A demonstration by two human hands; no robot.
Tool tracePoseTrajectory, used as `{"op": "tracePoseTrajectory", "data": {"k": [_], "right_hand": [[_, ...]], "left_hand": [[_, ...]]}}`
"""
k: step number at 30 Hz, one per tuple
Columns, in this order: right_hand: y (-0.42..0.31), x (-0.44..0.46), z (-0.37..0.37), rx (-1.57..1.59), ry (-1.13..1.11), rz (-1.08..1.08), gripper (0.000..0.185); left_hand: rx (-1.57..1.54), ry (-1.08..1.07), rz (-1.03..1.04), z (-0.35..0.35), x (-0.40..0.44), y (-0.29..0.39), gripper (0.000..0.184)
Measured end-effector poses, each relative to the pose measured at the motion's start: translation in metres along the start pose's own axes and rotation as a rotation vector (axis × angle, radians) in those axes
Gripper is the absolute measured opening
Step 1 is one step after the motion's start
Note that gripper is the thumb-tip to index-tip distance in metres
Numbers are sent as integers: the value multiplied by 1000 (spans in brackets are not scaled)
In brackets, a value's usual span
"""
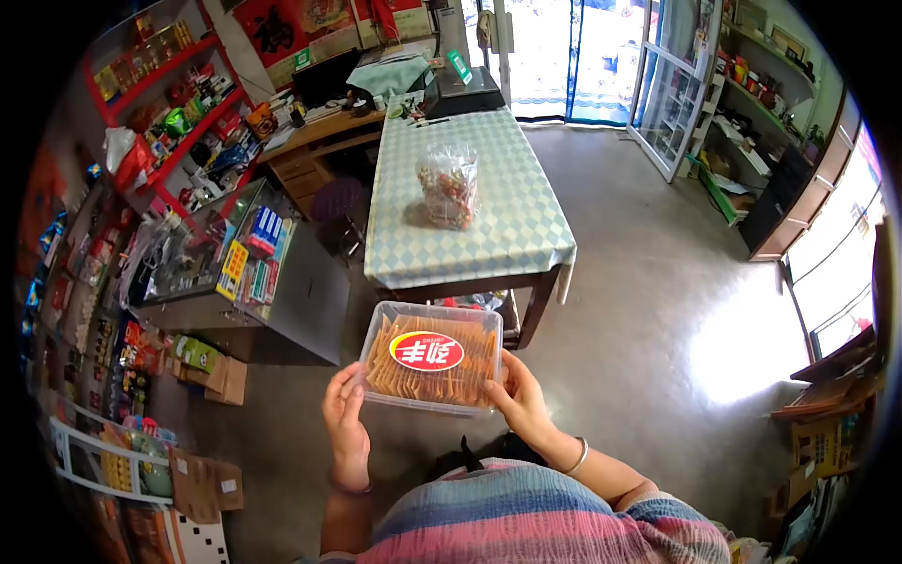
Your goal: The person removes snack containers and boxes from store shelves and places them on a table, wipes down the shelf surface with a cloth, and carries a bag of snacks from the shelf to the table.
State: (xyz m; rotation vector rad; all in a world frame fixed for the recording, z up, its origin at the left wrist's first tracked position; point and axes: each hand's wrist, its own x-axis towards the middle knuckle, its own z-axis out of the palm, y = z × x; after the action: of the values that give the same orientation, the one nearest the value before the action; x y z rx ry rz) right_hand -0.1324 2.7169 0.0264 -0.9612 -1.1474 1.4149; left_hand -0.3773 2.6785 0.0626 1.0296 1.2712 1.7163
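Note:
A clear plastic box (435, 392) with a red and yellow oval label is held level in front of my body, its label upside down to me. Thin orange-brown pieces stand packed in rows inside it. At its left end, my left hand (345, 414) grips the edge. My right hand (517, 399) is closed on the right end, thumb against the side; a bangle circles that wrist. Beyond the box, a clear bag (447, 188) of reddish-brown items stands upright on the checked tablecloth (507, 244), apart from both hands.
A dark flat-topped device (463, 92) and small items sit at the table's far end. On the left are a glass-topped counter (282, 310) and red shelves (169, 70) full of goods. Open glass door (665, 103) at the back; more shelves (766, 85) at right.

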Motion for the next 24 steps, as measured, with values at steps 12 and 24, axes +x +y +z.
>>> {"op": "tracePoseTrajectory", "data": {"k": [12,24], "right_hand": [[22,206,70,-299,120,-165,60],[76,321,104,-442,290,-106,59]], "left_hand": [[-75,-57,-14,-16,257,-58,29],[43,-297,34,22,437,-182,46]]}}
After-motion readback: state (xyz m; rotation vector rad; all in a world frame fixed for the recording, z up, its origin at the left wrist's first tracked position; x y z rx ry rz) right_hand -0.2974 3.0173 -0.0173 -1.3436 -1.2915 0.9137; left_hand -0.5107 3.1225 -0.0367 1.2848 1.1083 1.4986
